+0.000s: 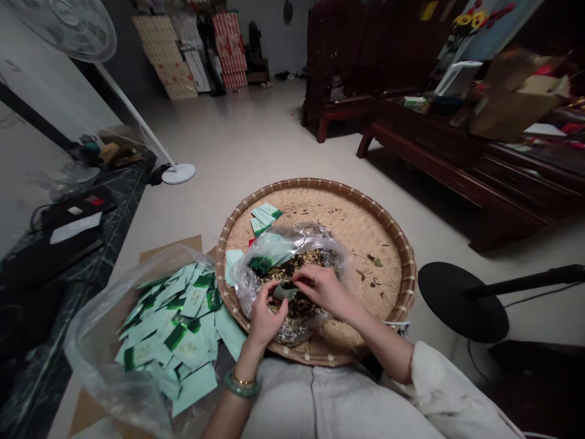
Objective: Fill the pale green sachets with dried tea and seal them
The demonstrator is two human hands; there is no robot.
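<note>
- Pale green paper sachet (pixel 284 292), small and flat, is pinched between our two hands, above the middle of the round tray; its long axis lies roughly level across our view, one short end towards each hand.
- Our left hand (pixel 267 318) is closed on the sachet's left end, fingers curled over it, with a jade bangle (pixel 240 385) and a thin gold bracelet (pixel 243 381) on the wrist.
- Our right hand (pixel 322 289) grips the sachet's other end between its bent fingertips (pixel 298 275), its cream sleeve (pixel 425 381) bunched back along the forearm.
- Crumpled clear plastic bag (pixel 292 268) lies open under our hands, holding a heap of dark and tan dried leaves (pixel 297 305) and a bundle of green sachets (pixel 269 259).
- Woven bamboo tray (pixel 379 244), shallow and round, carries that bag, a small stack of sachets (pixel 265 218) and scattered leaf bits (pixel 372 261).
- Larger clear plastic bag (pixel 105 347) sits beside the tray on our left, full of loose pale green sachets (pixel 183 326), over brown cardboard (pixel 169 247).
- Black stone worktop (pixel 86 244) runs along the far left, with a black case (pixel 73 210) on it.
- Dark carved wooden furniture (pixel 457 164) stands well apart on the right, beyond a round black stand base (pixel 461 302).
</note>
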